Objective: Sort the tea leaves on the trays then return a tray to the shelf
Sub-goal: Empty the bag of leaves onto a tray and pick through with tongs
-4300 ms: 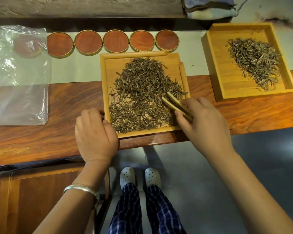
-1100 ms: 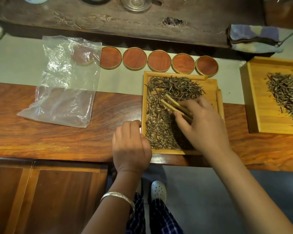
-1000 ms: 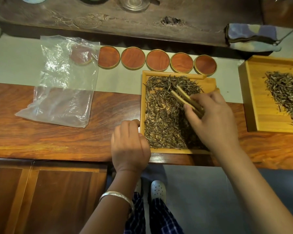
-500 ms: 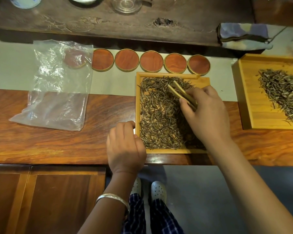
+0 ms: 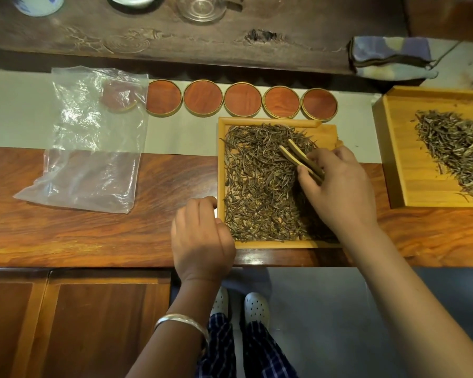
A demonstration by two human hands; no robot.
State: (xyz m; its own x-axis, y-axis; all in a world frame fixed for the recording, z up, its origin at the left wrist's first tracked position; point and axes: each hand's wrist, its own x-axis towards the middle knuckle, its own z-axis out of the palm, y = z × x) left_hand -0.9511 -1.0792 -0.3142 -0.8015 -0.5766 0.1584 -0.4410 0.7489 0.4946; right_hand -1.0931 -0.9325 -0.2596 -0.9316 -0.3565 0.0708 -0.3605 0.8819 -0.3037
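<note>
On the long reddish-brown grained wooden counter (image 5: 66, 227), the shallow square pale bamboo tray (image 5: 221, 159) sits close to the near edge, so a hard sweep could nudge it off or flick leaves over its low rim. The wiry dark dried tea leaves (image 5: 257, 186) spread loosely across it. The right hand (image 5: 339, 192) pinches flat bamboo tongs (image 5: 301, 159); the left hand (image 5: 202, 241), fingers curled, steadies the tray's corner.

Right hand (image 5: 339, 186) pinches something; left hand (image 5: 202, 241) rests, fingers curled.

Glossy wood counter (image 5: 93, 236) — crinkled clear plastic bag (image 5: 93, 148)
</note>
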